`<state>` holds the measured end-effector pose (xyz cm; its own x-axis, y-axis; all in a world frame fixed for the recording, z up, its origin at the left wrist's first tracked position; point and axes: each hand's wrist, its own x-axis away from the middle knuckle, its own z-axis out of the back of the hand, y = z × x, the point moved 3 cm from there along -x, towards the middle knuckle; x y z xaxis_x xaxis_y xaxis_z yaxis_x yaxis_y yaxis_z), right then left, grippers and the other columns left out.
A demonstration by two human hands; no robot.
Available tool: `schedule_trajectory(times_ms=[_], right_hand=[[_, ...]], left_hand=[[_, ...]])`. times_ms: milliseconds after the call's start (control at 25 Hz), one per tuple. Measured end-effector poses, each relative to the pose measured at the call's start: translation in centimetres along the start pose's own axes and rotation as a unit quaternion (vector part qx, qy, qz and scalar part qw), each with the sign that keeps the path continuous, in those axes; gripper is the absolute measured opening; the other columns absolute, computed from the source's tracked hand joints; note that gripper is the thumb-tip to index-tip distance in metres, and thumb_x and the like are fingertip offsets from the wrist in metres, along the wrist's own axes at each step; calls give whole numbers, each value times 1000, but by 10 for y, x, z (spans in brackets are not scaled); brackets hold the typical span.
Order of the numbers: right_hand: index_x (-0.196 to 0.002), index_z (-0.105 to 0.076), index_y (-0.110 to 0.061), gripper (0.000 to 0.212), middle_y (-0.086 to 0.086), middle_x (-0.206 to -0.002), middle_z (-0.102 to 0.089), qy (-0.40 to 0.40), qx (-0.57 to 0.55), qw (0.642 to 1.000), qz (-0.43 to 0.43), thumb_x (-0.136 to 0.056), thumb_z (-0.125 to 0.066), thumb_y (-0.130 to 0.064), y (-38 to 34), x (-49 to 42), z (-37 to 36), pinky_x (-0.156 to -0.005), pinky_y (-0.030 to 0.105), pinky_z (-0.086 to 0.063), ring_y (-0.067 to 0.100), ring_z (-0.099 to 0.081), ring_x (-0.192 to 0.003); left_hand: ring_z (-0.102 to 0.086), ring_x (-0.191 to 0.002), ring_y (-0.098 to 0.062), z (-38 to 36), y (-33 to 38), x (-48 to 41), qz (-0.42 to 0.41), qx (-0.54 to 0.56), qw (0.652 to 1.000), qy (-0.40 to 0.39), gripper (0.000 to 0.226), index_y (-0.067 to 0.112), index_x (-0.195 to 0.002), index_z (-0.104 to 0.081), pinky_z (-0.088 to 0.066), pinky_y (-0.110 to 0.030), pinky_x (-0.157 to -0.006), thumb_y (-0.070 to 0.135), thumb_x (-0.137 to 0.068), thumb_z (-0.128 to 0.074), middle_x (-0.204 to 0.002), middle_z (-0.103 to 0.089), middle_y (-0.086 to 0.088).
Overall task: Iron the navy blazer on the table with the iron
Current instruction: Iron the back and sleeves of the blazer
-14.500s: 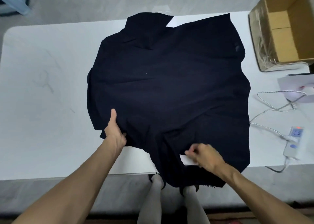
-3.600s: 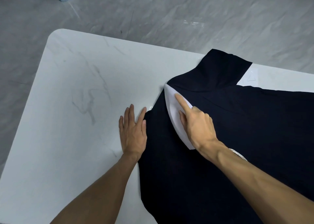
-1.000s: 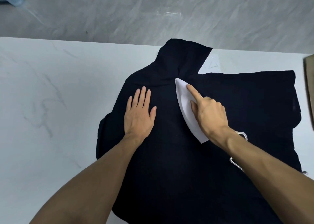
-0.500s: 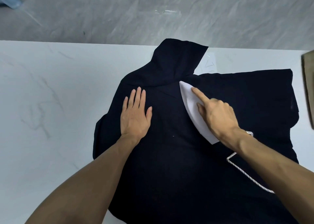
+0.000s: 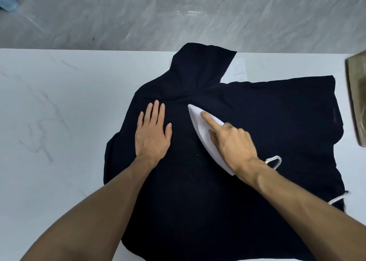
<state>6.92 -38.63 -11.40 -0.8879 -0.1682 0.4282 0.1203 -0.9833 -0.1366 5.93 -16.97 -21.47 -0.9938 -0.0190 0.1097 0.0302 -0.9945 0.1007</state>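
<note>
Since half a second ago the iron (image 5: 204, 134) has slid a little left and nearer across the navy blazer (image 5: 277, 122), so its pointed tip now sits closer to the left hand (image 5: 152, 135), which has stayed almost where it was. The right hand (image 5: 235, 143) grasps the white iron from above, forefinger stretched out along its top toward the tip, the other fingers curled round its body. The iron lies flat on the cloth just below the collar, its tip pointing far and left. The left hand is released and flat, fingers straight and slightly spread, palm down on the blazer to the left of the iron, apart from it. The blazer lies spread over the middle and right of the white marbled bench (image 5: 49, 122), its collar reaching the far edge. A braided cord (image 5: 275, 160) loops out beside the right wrist and shows again at the blazer's near right edge. A blurred brown box (image 5: 356, 102) stands at the right edge of the view.
</note>
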Motion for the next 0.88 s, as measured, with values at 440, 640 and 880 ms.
schedule_trajectory(times_ms=[440,640,880], right_hand=[[-149,-18,-46,57,-4,-63,-40,64,-121,989,-60,-100,-37,-24,18,-20,14,-61,35,-32,23,-41,-58],[-150,-13,-41,72,1,-64,-38,62,-30,995,-70,-95,-41,-6,18,-32,9,-53,34,-31,20,-36,-49],[-151,-14,-45,64,2,-71,-46,73,-104,973,-191,-99,-32,-11,75,-29,24,-65,37,-33,28,-45,-65]], left_hand=[[-32,-144,-27,18,55,-23,-15,47,997,55,51,9,-150,-34,-26,-41,-120,23,-101,-42,-158,-31,-13],[-7,-153,-26,-5,84,-44,-32,2,999,13,58,16,-158,-9,-10,-42,-124,41,-107,-21,-166,-8,-8],[-3,-153,-24,-5,83,-44,-29,4,1000,7,60,17,-158,-5,-6,-41,-125,44,-106,-19,-166,-5,-7]])
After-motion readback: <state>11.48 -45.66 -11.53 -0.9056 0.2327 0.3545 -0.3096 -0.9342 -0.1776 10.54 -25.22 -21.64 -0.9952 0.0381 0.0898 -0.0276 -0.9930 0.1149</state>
